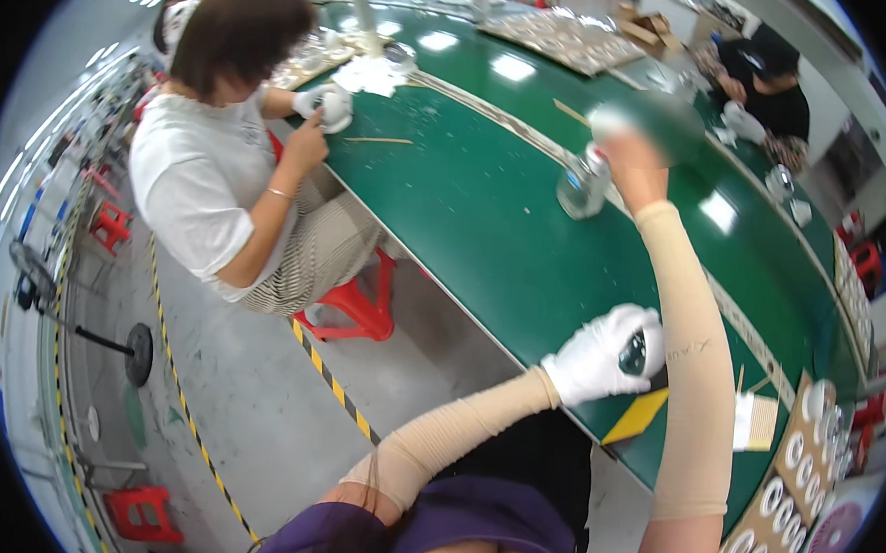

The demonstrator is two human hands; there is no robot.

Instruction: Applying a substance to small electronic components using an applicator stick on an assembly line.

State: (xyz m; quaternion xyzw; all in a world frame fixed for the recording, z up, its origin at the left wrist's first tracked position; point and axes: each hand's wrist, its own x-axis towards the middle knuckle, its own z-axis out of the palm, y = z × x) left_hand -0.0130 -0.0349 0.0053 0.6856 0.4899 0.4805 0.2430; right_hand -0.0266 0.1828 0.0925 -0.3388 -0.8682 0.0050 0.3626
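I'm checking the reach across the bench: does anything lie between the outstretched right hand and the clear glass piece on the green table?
Nothing visible does. The right hand is already at the clear glass piece, touching or gripping it on the green table. The gloved left hand holds a small dark round part nearer the body.

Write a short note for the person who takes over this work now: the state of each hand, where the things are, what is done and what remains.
Left hand: in a white glove, closed around a small dark round part at the near edge of the green table.
Right hand: bare, blurred, stretched far over the table, gripping a clear glass-like piece that touches or nearly touches the surface.
Nearby: cardboard trays with round white parts at the right, and a yellow card at the table edge.
Done: one part is in each hand.
Left: the pictures do not show how far either part is finished, so check both.
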